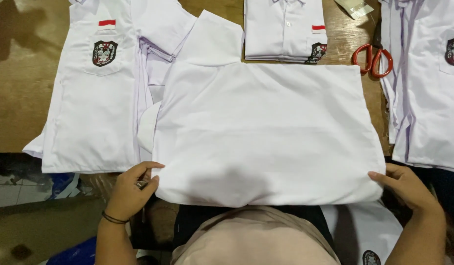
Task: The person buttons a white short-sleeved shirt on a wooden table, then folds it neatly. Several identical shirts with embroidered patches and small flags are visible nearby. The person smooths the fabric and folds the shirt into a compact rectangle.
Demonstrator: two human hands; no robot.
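Both hands pinch the near corners of a white shirt (266,132) lying back-up on the wooden table (21,98): left hand (131,189) fingers closed on the left corner, right hand (406,186) on the right. Red-handled scissors (373,60) lie beyond.

a wooden table (21,98) carries several white uniform shirts. one shirt with a chest badge (94,93) lies flat at the left. a folded shirt stack (285,30) sits at the top centre. red-handled scissors (373,60) lie beside more badge shirts (428,83) at the right edge.
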